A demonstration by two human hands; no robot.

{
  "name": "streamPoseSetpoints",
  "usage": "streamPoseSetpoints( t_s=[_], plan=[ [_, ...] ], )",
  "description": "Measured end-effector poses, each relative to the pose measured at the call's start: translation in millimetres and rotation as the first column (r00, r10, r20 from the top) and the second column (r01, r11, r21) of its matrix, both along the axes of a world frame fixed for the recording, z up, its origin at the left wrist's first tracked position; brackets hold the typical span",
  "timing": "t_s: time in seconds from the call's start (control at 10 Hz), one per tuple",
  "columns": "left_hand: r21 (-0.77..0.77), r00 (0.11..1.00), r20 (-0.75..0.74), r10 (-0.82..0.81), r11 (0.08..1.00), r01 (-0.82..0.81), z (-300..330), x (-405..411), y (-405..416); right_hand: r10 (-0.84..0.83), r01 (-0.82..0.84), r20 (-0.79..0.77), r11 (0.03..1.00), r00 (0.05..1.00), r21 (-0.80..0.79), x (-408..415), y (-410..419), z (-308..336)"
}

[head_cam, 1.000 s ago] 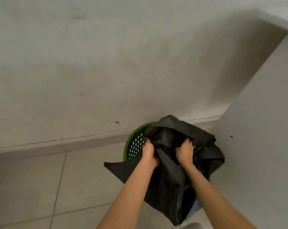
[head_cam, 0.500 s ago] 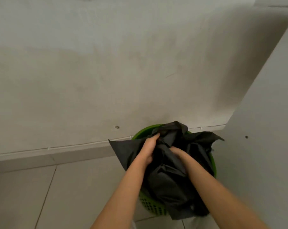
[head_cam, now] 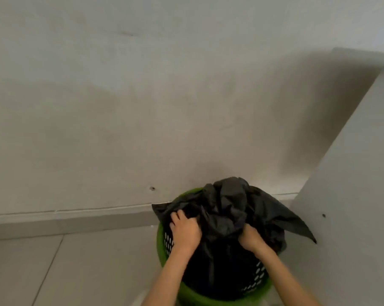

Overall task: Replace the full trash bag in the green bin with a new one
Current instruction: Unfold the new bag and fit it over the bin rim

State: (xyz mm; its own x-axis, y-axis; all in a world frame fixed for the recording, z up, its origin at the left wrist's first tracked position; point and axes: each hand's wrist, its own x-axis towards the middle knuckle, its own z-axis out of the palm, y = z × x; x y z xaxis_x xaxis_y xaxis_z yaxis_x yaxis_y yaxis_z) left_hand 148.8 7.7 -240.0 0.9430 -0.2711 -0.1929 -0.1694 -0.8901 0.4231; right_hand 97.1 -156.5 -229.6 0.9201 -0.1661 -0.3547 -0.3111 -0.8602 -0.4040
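Head view: the green bin (head_cam: 187, 294) stands on the tiled floor (head_cam: 76, 272) at roughly 6 o'clock in the frame, close against the wall (head_cam: 142, 107) and just beside a pale panel (head_cam: 352, 195) that rises at 3 o'clock. The bin wall is perforated; the holes show at its 9 o'clock side and its 4 o'clock side. A black bag (head_cam: 228, 208) lies over the bin mouth, bunched into a crumpled mound at the bin's 12 o'clock edge. One corner of the bag hangs out past the rim toward 3 o'clock, ending in a point against the panel; another flap lies over the rim at 10 o'clock. The lower part of the bag reaches down inside the bin. The left hand (head_cam: 184, 230) is at the bin's 9 o'clock rim, fingers curled round a fold of the bag. The right hand (head_cam: 250, 239) is at the bin's 3 o'clock side, fingers bent and gripping the bag material below the mound. Both forearms enter from 6 o'clock. A skirting strip (head_cam: 65, 219) runs along the wall base toward 9 o'clock.
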Motion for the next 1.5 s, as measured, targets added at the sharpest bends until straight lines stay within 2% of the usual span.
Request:
streamPoseSetpoints(
  t_s=[0.1, 0.2, 0.3, 0.4, 0.5, 0.6, 0.7, 0.8, 0.9, 1.0, 1.1, 1.2, 1.3, 1.4, 1.5],
  plan=[
    [0.374, 0.956, -0.180, -0.233, 0.882, 0.286, -29.6, -24.9, -8.1, 0.266, -0.345, -0.411, 0.929, 0.872, -0.131, -8.7, 21.9, -39.5],
    [0.199, 0.834, -0.544, -0.087, 0.953, 0.229, -16.7, -17.0, -11.4, 0.304, -0.420, -0.694, 0.907, 0.652, 0.002, -11.7, 39.9, -47.9],
    [0.307, 0.624, -0.781, -0.006, 0.867, 0.392, -5.0, -12.4, -7.2, 0.232, -0.250, -0.770, 0.963, 0.594, 0.097, -3.4, 47.3, -34.6],
    [0.349, 0.715, -0.690, -0.114, 0.813, 0.467, 21.1, 0.4, 1.1, 0.233, -0.178, -0.685, 0.972, 0.690, 0.152, 8.7, 48.4, -5.5],
    [0.137, 0.900, -0.323, -0.292, 0.927, 0.350, 55.0, 19.2, 28.6, 0.267, -0.294, -0.440, 0.956, 0.857, 0.009, 8.2, 31.2, 46.0],
    [-0.303, 0.987, -0.078, -0.142, 0.946, 0.112, 67.1, 33.0, 82.2, 0.104, -0.113, -0.128, 0.991, 0.986, -0.070, -3.5, -12.6, 80.6],
    [-0.723, 0.997, -0.049, 0.066, 0.686, -0.081, 71.5, 35.6, 124.1, -0.229, 0.236, 0.163, 0.971, 0.960, -0.026, -16.2, -54.0, 93.1],
    [-0.797, 0.998, -0.065, 0.009, 0.602, -0.057, 77.1, 32.9, 146.8, -0.357, 0.358, 0.318, 0.932, 0.878, 0.057, -27.0, -64.1, 93.4],
    [-0.762, 0.999, -0.036, 0.003, 0.647, -0.029, 88.4, 35.3, 162.2, -0.351, 0.308, 0.477, 0.936, 0.806, 0.168, -32.8, -55.9, 92.5],
    [-0.550, 0.998, 0.043, -0.036, 0.834, 0.053, 96.5, 34.6, 159.1, -0.346, 0.279, 0.573, 0.938, 0.743, 0.206, -26.7, -45.7, 85.9],
    [-0.493, 0.992, 0.034, -0.120, 0.862, 0.121, 95.7, 19.1, 133.9, -0.255, 0.214, 0.505, 0.967, 0.825, 0.138, -6.1, -22.6, 51.6],
    [-0.408, 0.961, -0.068, -0.267, 0.887, 0.218, 84.3, -0.7, 102.7, -0.031, 0.030, 0.224, 1.000, 0.974, 0.005, 5.5, 19.9, 4.0],
    [-0.220, 0.925, -0.182, -0.335, 0.930, 0.294, 65.7, -8.3, 86.7, 0.231, -0.263, -0.394, 0.964, 0.890, -0.028, -11.0, 51.3, -43.2],
    [-0.110, 0.928, -0.227, -0.296, 0.954, 0.278, 57.2, -14.2, 81.6, 0.271, -0.217, -0.651, 0.962, 0.709, 0.165, -18.9, 71.4, -52.3],
    [-0.067, 0.989, -0.113, -0.100, 0.993, 0.092, 57.6, -3.1, 86.4, 0.246, -0.187, -0.375, 0.964, 0.894, 0.187, 2.0, 54.5, -19.3]
  ],
)
